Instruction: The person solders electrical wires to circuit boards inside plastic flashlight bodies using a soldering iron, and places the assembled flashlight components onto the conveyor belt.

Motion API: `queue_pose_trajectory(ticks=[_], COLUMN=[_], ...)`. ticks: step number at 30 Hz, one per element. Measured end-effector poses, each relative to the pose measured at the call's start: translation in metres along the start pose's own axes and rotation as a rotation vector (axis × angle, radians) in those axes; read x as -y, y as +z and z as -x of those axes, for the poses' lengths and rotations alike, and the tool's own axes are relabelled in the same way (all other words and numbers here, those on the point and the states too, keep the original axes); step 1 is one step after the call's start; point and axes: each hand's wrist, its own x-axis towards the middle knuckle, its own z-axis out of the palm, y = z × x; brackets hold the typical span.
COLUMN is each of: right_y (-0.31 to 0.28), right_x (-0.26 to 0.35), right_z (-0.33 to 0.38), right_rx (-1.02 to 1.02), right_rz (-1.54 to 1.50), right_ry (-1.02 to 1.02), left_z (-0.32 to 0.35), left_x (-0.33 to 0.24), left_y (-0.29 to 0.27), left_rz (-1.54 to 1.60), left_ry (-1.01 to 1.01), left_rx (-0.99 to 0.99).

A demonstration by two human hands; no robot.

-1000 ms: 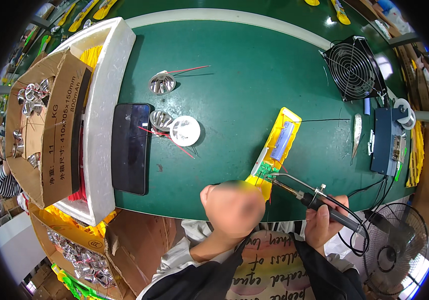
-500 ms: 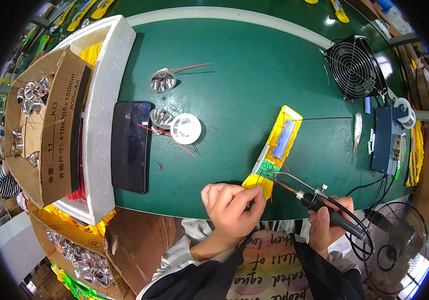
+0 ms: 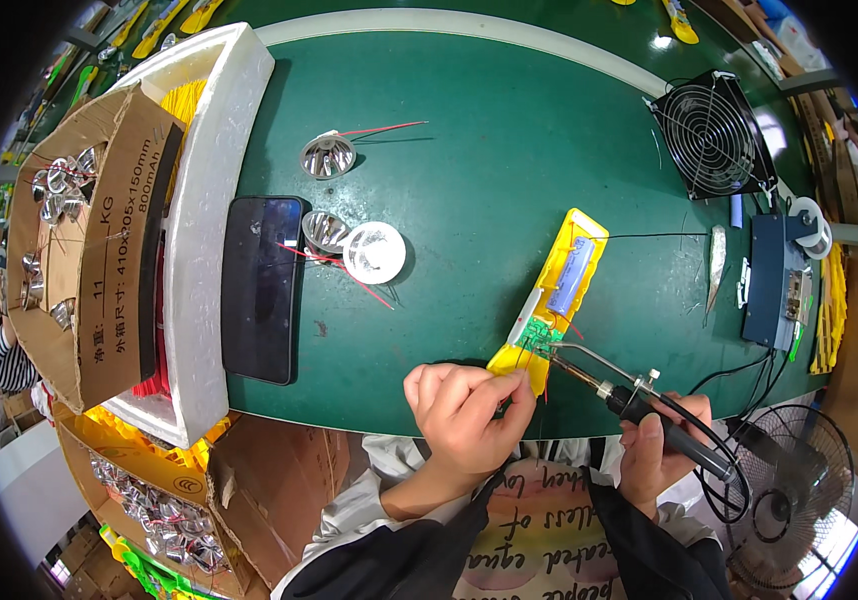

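Since the earlier frame, the left hand [image 3: 464, 415] has been closed on the near end of the yellow housing [image 3: 552, 300]. The soldering iron [image 3: 639, 405], gripped by the right hand [image 3: 659, 450], is pointed up-left at the green board [image 3: 541, 335]; the housing's long axis runs away rightward.

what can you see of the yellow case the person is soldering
The yellow case is a long, narrow open shell, plastic by its look, lying flat and slanted on the green table near its front edge. Inside sit a bluish-grey cylindrical cell in the upper half and a small green circuit board near the lower end, with thin red wires. The left hand pinches its lower end. The soldering iron, held in the right hand, brings its tip to the board.
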Motion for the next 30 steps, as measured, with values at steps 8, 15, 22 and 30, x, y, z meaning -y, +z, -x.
queue_pose_trajectory(ticks=[8,15,22,30], right_y=[0.001,-0.001,-0.005,-0.018], right_x=[-0.001,0.001,-0.002,-0.007], right_z=[0.0,-0.001,0.0,0.001], right_rx=[-0.006,-0.045,-0.119,-0.135], right_rz=[-0.02,-0.028,-0.022,-0.049], right_ry=[0.032,-0.019,-0.019,-0.027], left_z=[0.001,0.0,0.0,-0.002], left_x=[0.001,0.001,-0.003,-0.006], left_y=[0.0,0.0,-0.001,0.001], left_rz=[-0.007,-0.009,-0.053,-0.1], left_ry=[0.002,0.006,-0.046,-0.003], left_rx=[0.002,0.002,0.049,0.062])
